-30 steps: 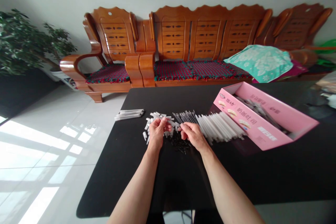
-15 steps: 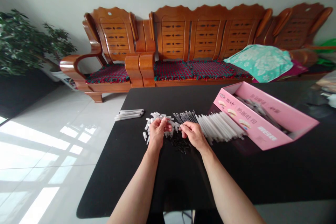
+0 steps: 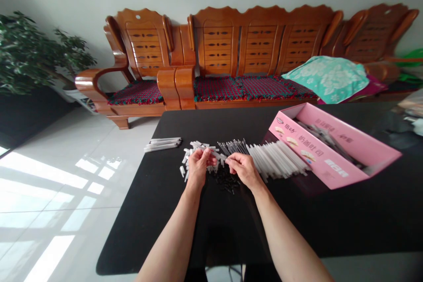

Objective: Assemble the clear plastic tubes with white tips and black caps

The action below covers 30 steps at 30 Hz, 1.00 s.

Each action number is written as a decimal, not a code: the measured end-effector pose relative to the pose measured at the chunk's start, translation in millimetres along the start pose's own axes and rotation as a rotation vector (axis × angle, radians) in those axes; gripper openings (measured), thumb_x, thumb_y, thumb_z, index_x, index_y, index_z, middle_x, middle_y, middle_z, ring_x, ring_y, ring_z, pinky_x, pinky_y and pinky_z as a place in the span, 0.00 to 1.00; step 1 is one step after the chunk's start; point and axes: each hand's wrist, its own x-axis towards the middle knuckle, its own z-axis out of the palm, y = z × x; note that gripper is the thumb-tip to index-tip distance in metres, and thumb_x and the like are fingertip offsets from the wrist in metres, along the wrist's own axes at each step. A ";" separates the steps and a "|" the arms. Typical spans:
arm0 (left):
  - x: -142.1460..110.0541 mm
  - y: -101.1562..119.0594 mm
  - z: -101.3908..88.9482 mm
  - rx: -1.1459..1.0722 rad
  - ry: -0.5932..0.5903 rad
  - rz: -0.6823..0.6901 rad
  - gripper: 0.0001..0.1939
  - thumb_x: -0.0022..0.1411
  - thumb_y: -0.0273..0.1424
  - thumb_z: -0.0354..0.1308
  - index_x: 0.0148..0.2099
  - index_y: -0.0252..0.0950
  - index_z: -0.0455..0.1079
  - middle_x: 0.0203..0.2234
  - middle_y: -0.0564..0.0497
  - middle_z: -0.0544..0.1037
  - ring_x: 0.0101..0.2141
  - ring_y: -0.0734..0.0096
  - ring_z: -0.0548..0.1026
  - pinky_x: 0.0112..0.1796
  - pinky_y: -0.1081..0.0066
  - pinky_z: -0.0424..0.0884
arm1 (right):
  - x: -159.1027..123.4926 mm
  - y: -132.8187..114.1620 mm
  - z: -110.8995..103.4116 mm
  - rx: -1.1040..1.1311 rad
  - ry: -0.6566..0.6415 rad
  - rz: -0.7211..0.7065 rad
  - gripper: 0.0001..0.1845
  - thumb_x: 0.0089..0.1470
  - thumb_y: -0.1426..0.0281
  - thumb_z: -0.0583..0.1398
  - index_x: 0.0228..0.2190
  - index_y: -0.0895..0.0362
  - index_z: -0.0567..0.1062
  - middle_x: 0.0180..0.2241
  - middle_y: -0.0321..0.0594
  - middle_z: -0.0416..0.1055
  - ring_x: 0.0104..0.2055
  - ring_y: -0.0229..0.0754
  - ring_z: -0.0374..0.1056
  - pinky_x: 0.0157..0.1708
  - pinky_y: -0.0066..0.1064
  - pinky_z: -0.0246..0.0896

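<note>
Over a heap of short white pen caps (image 3: pixel 197 144), my left hand (image 3: pixel 198 164) is closed in a pinch on a slender whitish pen part, mostly hidden by the fingers and hard to tell from the caps behind. Close to its right, my right hand (image 3: pixel 243 166) pinches at the end of a small white piece; its exact shape is too small to make out. Small black plugs (image 3: pixel 228 181) lie loose below and between the hands. Behind the right hand are thin dark pen refills (image 3: pixel 233 145), and beside them a row of translucent white pen barrels (image 3: pixel 280 158).
Several white pens with dark ends (image 3: pixel 163 143) lie at the left of the black table (image 3: pixel 148 229). A pink box (image 3: pixel 320 158) holding more long pieces stands at the right. Beyond the table is a wooden bench (image 3: pixel 218 48) with a green cushion (image 3: pixel 330 77).
Almost nothing differs. The right fingers have shifted very slightly; the left hand and the things on the table stay where they were.
</note>
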 end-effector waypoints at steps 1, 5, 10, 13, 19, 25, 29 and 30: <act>0.0 0.1 0.0 0.001 0.001 -0.001 0.21 0.50 0.45 0.69 0.33 0.30 0.73 0.19 0.51 0.76 0.19 0.73 0.74 0.24 0.74 0.72 | 0.1 0.1 0.6 0.013 0.011 0.005 0.14 0.57 0.60 0.61 0.27 0.57 0.75 0.18 0.32 0.67 0.21 0.36 0.61 0.23 0.27 0.54; 0.7 0.6 0.1 -0.011 0.004 -0.005 0.23 0.49 0.46 0.70 0.32 0.30 0.73 0.18 0.51 0.76 0.19 0.73 0.74 0.23 0.74 0.72 | 0.8 1.6 1.7 0.064 0.035 0.046 0.12 0.53 0.60 0.64 0.29 0.57 0.75 0.19 0.32 0.68 0.21 0.36 0.63 0.23 0.27 0.56; 1.0 1.2 0.5 -0.020 0.005 -0.012 0.23 0.48 0.47 0.70 0.32 0.30 0.72 0.17 0.51 0.76 0.18 0.73 0.74 0.23 0.74 0.72 | 0.1 0.6 -1.0 -0.027 -0.016 -0.007 0.17 0.60 0.58 0.58 0.27 0.57 0.75 0.18 0.33 0.67 0.20 0.35 0.61 0.22 0.27 0.53; 0.6 1.2 0.9 -0.014 0.001 -0.012 0.23 0.48 0.46 0.70 0.32 0.30 0.73 0.17 0.51 0.76 0.18 0.73 0.74 0.23 0.74 0.72 | 0.3 0.6 -0.5 -0.018 0.007 -0.014 0.14 0.58 0.60 0.60 0.27 0.57 0.74 0.18 0.33 0.67 0.21 0.35 0.61 0.23 0.27 0.54; 0.7 1.3 0.5 -0.023 0.001 -0.006 0.23 0.49 0.46 0.70 0.32 0.30 0.72 0.18 0.51 0.76 0.19 0.74 0.74 0.23 0.74 0.72 | 0.8 0.9 0.3 0.023 0.018 0.014 0.14 0.57 0.59 0.60 0.29 0.57 0.75 0.19 0.33 0.68 0.22 0.36 0.63 0.24 0.27 0.57; 1.3 -0.2 0.0 -0.012 -0.001 -0.004 0.22 0.49 0.46 0.70 0.32 0.30 0.73 0.18 0.51 0.76 0.18 0.73 0.74 0.23 0.74 0.72 | 0.5 1.0 0.6 0.030 0.033 0.018 0.11 0.54 0.61 0.62 0.30 0.57 0.75 0.20 0.32 0.68 0.22 0.36 0.63 0.24 0.26 0.57; 1.3 -0.5 -0.4 -0.016 0.004 0.003 0.22 0.49 0.46 0.70 0.33 0.30 0.74 0.18 0.51 0.76 0.19 0.74 0.74 0.23 0.74 0.72 | 0.5 2.1 0.5 0.033 0.013 0.036 0.12 0.54 0.61 0.63 0.33 0.57 0.76 0.21 0.33 0.69 0.22 0.36 0.64 0.23 0.26 0.57; 1.2 -0.4 -0.4 -0.011 0.004 0.004 0.22 0.50 0.46 0.70 0.33 0.30 0.74 0.18 0.51 0.76 0.18 0.74 0.74 0.23 0.74 0.72 | 0.5 2.1 0.3 -0.011 -0.001 0.017 0.13 0.56 0.60 0.61 0.31 0.58 0.76 0.20 0.33 0.68 0.21 0.36 0.63 0.22 0.26 0.56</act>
